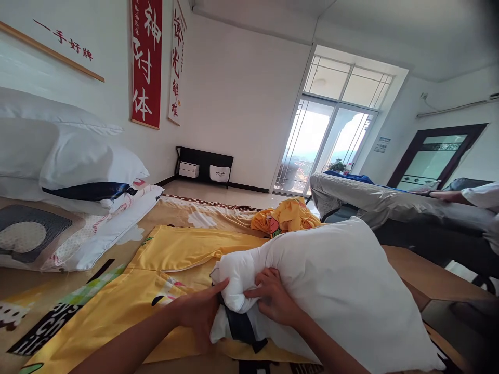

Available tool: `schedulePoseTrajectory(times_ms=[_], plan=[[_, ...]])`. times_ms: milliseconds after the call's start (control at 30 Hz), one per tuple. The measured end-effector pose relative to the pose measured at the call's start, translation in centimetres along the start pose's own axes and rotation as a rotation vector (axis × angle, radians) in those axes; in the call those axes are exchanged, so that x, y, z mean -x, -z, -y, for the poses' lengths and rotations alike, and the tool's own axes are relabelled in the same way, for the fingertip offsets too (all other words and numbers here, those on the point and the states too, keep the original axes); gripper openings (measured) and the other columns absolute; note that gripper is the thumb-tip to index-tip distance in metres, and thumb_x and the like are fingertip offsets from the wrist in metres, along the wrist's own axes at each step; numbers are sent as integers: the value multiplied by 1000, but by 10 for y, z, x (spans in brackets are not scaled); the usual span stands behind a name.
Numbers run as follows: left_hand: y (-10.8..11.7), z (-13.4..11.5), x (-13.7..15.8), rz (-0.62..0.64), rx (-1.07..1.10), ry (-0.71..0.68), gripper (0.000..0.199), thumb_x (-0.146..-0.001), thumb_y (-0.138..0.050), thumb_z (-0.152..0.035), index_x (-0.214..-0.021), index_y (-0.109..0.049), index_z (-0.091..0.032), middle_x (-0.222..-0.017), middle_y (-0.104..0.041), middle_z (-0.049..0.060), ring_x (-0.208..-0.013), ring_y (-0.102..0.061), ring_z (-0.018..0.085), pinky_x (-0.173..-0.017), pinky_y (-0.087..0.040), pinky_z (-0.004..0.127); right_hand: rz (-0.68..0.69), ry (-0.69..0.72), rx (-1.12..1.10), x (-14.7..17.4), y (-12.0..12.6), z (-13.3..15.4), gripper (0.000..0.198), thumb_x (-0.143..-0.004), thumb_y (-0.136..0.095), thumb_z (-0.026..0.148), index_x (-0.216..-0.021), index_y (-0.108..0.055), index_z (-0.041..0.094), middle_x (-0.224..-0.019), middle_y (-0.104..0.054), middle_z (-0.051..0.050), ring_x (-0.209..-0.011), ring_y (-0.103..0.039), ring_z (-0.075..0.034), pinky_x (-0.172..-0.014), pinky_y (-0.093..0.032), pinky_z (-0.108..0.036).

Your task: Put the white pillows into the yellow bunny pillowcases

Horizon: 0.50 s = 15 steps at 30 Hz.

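A large white pillow [331, 291] lies tilted in front of me, its near left end bunched into a fold. My right hand [275, 298] grips this bunched end from above, fingers curled into the fabric. My left hand [198, 314] holds the same end from the left, thumb against the white fabric, with the other fingers partly hidden. Under the bunched end shows white cloth with a dark navy band [241, 327]. Yellow printed fabric [175, 249], like a pillowcase, is spread flat beneath and to the left.
Several white pillows [89, 156] are stacked at the left. A crumpled yellow cloth [288, 215] lies behind the pillow. On the right stand a cardboard box [421, 270] and a plastic-covered table [351, 192], where another person's hand [438, 195] rests. Patterned cloth [97, 280] covers the surface.
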State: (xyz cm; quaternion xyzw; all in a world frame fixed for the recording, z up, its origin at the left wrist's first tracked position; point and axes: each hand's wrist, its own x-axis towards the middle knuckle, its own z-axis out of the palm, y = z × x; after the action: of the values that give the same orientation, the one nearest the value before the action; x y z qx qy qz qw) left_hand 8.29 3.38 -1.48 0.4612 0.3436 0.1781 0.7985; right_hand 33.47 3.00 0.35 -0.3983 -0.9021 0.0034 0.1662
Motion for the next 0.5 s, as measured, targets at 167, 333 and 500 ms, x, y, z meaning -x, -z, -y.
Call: schedulePoseTrajectory(times_ms=[167,333,500], plan=[[-20,12,-15,0,223,-7,65,-69,-56,-74,-90,-65,-13,-85,-69,12,-71,-65,24,-64,-52,33,11,-3,24,3,-4,8,48,-67,-56,10,-104,-71,36,-85,-51,1,-90,-45,-17,-90,-27,-38],[-29,14,-34,-302,334,-143,23,-73,-62,-34,-77,-63,-12,-61,-61,4,-48,-54,13,-44,-43,22,32,-10,41,10,-1,21,39,-75,-58,21,-112,-65,32,-91,-54,0,-95,-46,-20,-91,-30,-40],[-35,7,-40,-410,337,-289,14,-73,-54,-16,-61,-58,-11,-49,-51,1,-40,-45,8,-37,-33,17,-76,23,242,24,-21,25,96,-61,-71,63,-142,-37,25,-119,-54,-9,-108,-46,-29,-101,-28,-48]])
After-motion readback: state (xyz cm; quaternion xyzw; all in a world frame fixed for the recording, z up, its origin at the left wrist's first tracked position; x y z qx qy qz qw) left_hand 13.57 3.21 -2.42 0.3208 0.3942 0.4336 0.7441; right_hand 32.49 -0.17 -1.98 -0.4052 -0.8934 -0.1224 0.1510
